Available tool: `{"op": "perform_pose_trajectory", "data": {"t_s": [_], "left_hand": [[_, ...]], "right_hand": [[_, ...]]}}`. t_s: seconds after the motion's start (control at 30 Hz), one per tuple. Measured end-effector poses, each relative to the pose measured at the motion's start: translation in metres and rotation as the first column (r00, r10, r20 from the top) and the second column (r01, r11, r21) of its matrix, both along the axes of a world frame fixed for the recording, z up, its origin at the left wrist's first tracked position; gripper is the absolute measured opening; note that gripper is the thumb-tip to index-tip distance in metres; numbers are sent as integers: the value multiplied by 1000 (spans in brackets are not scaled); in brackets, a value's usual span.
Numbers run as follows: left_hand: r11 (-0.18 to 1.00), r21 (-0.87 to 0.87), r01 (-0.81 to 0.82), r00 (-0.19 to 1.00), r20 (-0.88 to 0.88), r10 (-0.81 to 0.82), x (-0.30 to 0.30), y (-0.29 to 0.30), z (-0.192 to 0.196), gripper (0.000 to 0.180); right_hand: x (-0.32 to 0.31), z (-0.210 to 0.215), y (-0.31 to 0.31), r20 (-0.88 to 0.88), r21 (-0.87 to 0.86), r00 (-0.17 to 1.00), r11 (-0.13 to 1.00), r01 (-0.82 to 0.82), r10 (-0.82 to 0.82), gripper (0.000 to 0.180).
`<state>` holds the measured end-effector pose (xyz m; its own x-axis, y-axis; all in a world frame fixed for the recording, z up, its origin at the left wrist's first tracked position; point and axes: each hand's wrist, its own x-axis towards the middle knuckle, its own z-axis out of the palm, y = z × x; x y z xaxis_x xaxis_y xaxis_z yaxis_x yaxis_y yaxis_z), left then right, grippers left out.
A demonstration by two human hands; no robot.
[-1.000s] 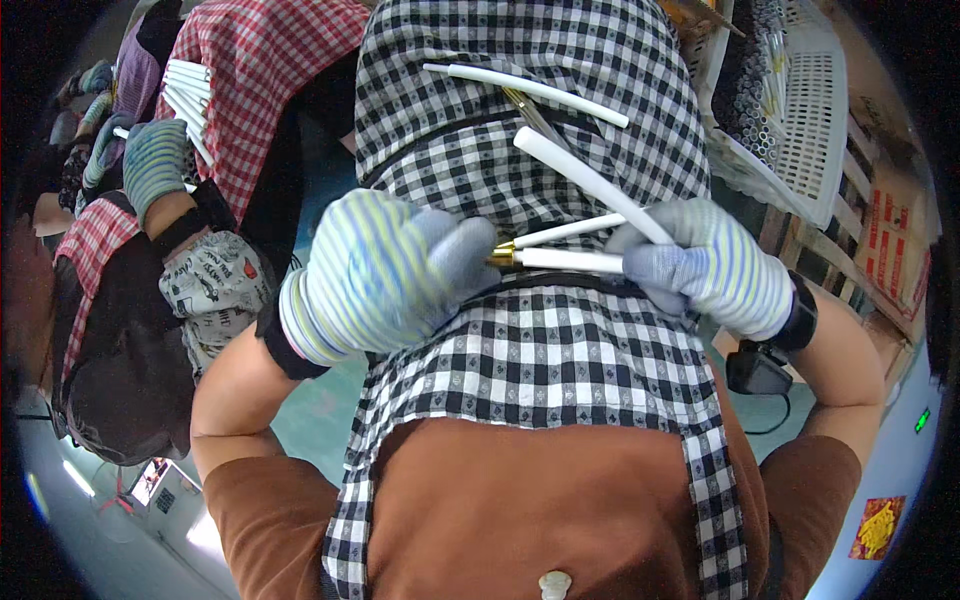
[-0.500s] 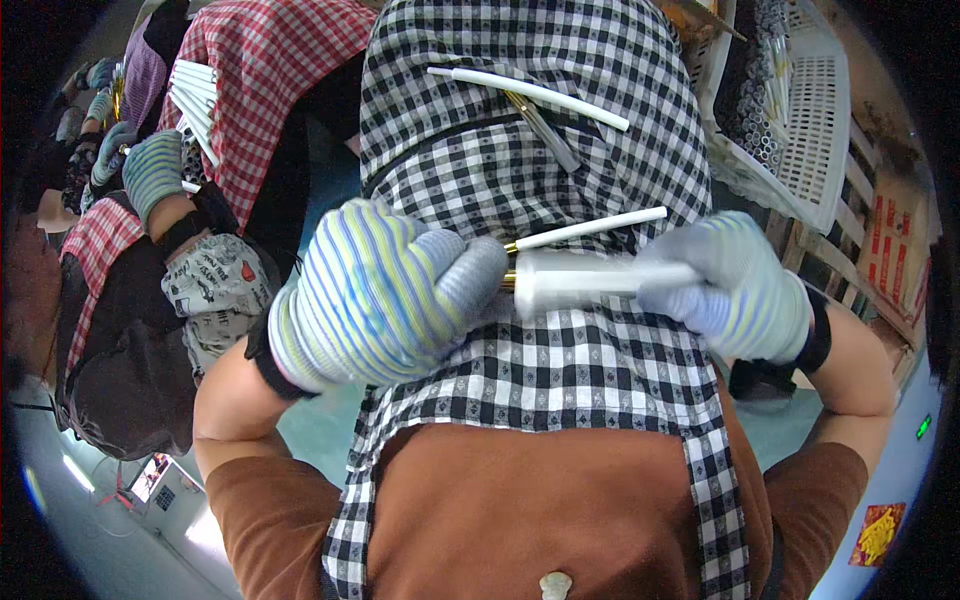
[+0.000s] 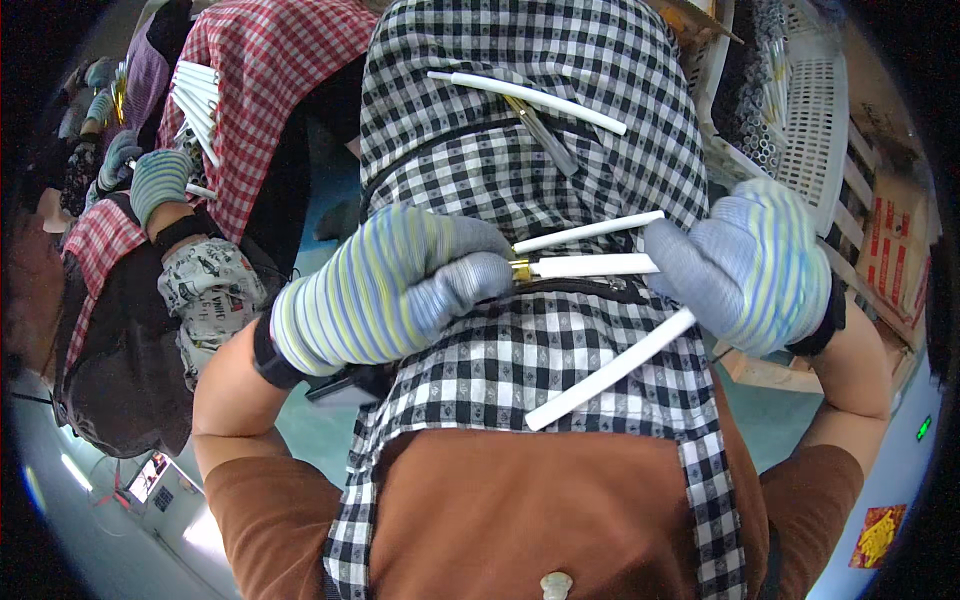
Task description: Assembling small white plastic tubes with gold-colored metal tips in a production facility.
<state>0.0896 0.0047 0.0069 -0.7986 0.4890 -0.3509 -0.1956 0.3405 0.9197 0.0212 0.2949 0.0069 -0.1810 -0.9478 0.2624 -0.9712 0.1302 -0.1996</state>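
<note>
The head view shows four slim, smooth white tubes [image 3: 590, 232] over a black-and-white checked cloth apron [image 3: 560, 350]. The left hand [image 3: 390, 290], in a striped knit glove, has its grip closed on the gold-coloured ends [image 3: 521, 270] of two: the upper tube and a middle tube [image 3: 595, 266]. Both point toward the right, the upper tilting slightly away from the wearer, the middle nearly crosswise. The right hand [image 3: 755, 270], gloved alike, has its grip closed about one end of a slanted tube [image 3: 610, 372], whose long axis runs down-left toward the wearer; I cannot tell whether it also holds the middle tube. The fourth, a long tube [image 3: 540, 98], lies on the apron, crossing one clear, gold-tipped tube [image 3: 548, 143]. One white plastic lattice crate [image 3: 815, 120] holds many grey hollow tubes [image 3: 765, 155], too crowded to count.
</note>
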Motion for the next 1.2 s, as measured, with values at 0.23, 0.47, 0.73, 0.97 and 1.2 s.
{"op": "perform_pose_trajectory", "data": {"t_s": [0.23, 0.47, 0.73, 0.97, 1.2], "left_hand": [[758, -652, -11, 353, -712, -607, 6, -13, -16, 24], [998, 16, 68, 992, 105, -70, -18, -12, -10, 43], [968, -224, 117, 866, -454, -210, -15, -12, -8, 30], [723, -668, 176, 573, -527, -627, -25, -11, -12, 31], [978, 155, 141, 918, 350, -188, -32, -8, 3, 44]], "right_hand": [[12, -19, -11, 807, 524, -371, 847, 92, -459, 23], [-7, -8, -20, 357, -2, 920, 985, 173, -161, 29], [2, -14, -9, 549, 92, 811, 979, 181, -202, 30], [10, -13, -19, 817, 527, -409, 816, 239, -407, 23], [-10, 2, -4, -80, 43, 997, 999, 16, -13, 37]]}}
